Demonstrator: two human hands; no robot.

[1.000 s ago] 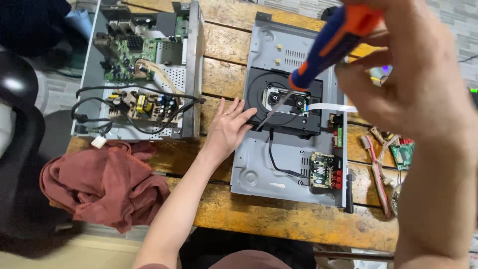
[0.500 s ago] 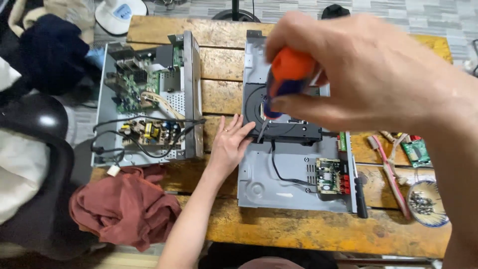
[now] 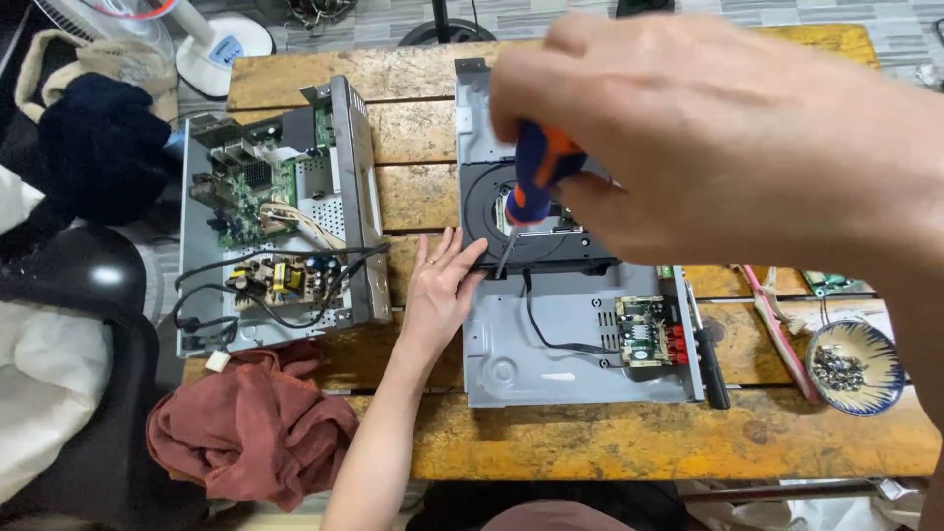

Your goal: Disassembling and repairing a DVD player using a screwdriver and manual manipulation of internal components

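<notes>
My right hand point(image 3: 728, 138) fills the upper right of the view, closed around a screwdriver point(image 3: 531, 187) with a blue and orange handle. Its tip points down at the black disc drive point(image 3: 501, 211) mounted in a grey metal chassis point(image 3: 570, 354). My left hand point(image 3: 440, 290) lies flat on the wooden table point(image 3: 610, 442), fingertips touching the left edge of the chassis and drive. A small green circuit board point(image 3: 644, 329) with red connectors sits at the chassis's right side, joined by a black cable.
A second opened chassis point(image 3: 280, 226) with circuit boards and black wires stands on the left. A reddish cloth point(image 3: 251, 428) hangs at the front left corner. A blue bowl of screws point(image 3: 854, 367), red-handled pliers point(image 3: 782, 334) and a black tool point(image 3: 710, 364) lie on the right.
My right hand has brought the screwdriver down from high above the table until its tip is at the disc drive. My left hand has stayed flat against the chassis edge.
</notes>
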